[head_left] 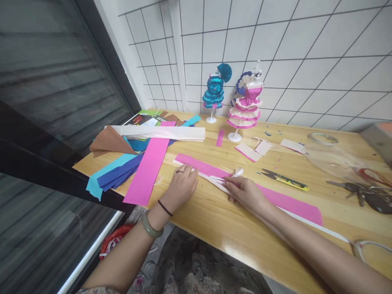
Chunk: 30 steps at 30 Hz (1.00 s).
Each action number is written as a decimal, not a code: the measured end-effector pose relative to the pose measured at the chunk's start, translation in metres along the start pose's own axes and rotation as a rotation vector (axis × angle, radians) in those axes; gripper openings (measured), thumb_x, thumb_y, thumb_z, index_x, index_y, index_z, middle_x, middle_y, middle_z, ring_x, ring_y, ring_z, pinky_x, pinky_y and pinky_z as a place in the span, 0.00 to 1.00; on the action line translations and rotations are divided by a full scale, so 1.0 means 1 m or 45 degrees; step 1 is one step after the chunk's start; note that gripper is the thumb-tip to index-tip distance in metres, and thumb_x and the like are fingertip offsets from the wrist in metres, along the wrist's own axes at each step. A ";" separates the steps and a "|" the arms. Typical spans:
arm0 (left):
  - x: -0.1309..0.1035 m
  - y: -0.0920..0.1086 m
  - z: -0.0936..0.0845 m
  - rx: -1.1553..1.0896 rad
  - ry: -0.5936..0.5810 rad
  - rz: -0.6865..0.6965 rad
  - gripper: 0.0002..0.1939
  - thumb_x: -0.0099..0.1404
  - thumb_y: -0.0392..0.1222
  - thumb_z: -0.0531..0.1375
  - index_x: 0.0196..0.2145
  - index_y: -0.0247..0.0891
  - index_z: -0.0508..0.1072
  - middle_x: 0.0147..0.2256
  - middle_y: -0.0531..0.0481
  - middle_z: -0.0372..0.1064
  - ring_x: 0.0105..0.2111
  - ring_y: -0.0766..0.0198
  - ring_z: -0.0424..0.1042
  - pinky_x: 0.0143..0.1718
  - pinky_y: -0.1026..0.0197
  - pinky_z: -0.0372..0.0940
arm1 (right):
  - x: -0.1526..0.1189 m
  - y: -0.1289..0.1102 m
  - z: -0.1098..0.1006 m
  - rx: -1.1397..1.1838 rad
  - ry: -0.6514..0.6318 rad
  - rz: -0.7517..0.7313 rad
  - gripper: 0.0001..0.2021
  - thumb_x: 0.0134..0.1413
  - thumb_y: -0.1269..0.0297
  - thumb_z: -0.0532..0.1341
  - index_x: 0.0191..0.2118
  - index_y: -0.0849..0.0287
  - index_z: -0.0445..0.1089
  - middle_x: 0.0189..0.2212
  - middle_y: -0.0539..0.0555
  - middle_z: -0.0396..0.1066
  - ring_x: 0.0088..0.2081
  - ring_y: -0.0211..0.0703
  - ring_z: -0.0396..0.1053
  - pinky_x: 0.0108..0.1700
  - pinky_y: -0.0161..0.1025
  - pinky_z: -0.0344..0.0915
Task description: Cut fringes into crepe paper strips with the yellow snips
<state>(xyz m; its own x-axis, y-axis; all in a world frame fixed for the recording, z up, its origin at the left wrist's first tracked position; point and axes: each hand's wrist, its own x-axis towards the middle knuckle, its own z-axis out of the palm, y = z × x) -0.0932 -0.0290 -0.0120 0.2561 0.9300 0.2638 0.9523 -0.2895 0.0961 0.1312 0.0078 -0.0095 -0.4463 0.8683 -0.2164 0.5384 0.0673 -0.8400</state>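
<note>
A long pink paper strip lies across the wooden table, with a narrow white strip along its near edge. My left hand rests near the strip's left end, its fingers bent and pressed down on the white edging. My right hand pinches the white strip between thumb and fingers over the middle of the pink paper. A small white curl of the strip stands just beyond the right fingertips. Yellow-handled thread snips lie to the right of it.
Crepe paper pieces, a pink strip and a white roll among them, cover the table's left. Two small dress stands, blue and pink, stand by the tiled wall. Paper scraps and keys lie rightward.
</note>
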 end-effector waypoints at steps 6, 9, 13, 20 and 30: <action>0.017 0.001 -0.005 -0.057 -0.065 0.193 0.17 0.60 0.31 0.48 0.46 0.37 0.65 0.44 0.41 0.62 0.48 0.55 0.59 0.48 0.52 0.58 | -0.019 0.013 -0.018 0.012 0.044 0.042 0.23 0.54 0.52 0.51 0.47 0.64 0.69 0.15 0.48 0.65 0.20 0.38 0.65 0.25 0.33 0.61; 0.024 0.003 -0.002 -0.077 -0.084 0.250 0.16 0.59 0.30 0.49 0.43 0.38 0.66 0.43 0.42 0.62 0.46 0.56 0.59 0.48 0.52 0.58 | -0.032 0.021 -0.028 0.055 0.099 0.134 0.24 0.51 0.52 0.54 0.46 0.64 0.70 0.18 0.50 0.68 0.21 0.39 0.66 0.25 0.34 0.62; 0.028 0.004 0.003 -0.117 -0.096 0.295 0.15 0.58 0.30 0.49 0.40 0.38 0.68 0.43 0.43 0.62 0.46 0.56 0.58 0.48 0.53 0.58 | -0.050 0.024 -0.038 0.117 0.253 0.268 0.26 0.46 0.50 0.58 0.46 0.65 0.71 0.21 0.51 0.70 0.19 0.37 0.63 0.20 0.33 0.59; 0.038 -0.002 0.001 -0.273 -0.178 0.316 0.16 0.52 0.32 0.53 0.39 0.39 0.70 0.42 0.46 0.64 0.47 0.56 0.59 0.48 0.53 0.57 | -0.071 0.031 -0.051 0.414 0.315 0.400 0.36 0.38 0.44 0.62 0.48 0.70 0.69 0.18 0.53 0.68 0.20 0.39 0.64 0.23 0.36 0.64; 0.054 -0.012 0.001 -0.458 -0.269 0.278 0.11 0.61 0.42 0.50 0.29 0.38 0.71 0.36 0.47 0.65 0.42 0.59 0.62 0.46 0.55 0.57 | -0.089 0.035 -0.076 -0.052 0.180 0.479 0.37 0.46 0.43 0.56 0.55 0.69 0.61 0.09 0.44 0.54 0.11 0.34 0.52 0.14 0.33 0.53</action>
<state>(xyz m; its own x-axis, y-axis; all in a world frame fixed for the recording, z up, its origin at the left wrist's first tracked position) -0.0908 0.0250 0.0007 0.5078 0.8535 0.1171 0.7639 -0.5089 0.3968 0.2445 -0.0293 0.0181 -0.1115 0.8948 -0.4323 0.6747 -0.2513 -0.6941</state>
